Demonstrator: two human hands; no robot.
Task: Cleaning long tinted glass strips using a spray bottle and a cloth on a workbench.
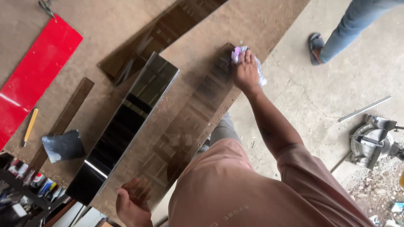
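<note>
A long tinted glass strip (185, 126) lying along the board's (261, 25) edge is being wiped, its far end rubbed by the right hand (245, 69) clenched on a rag (242, 54) while the left hand (132, 206) steadies the near end, fingers spread flat; the unwiped middle likely calls for strokes drawn nearer.

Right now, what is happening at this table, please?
A person leans over a brown board table. The right hand presses a white cloth on the far end of a long tinted glass strip. The left hand steadies its near end. Another dark glass strip, a red panel and a yellow pencil lie beside it.
</note>
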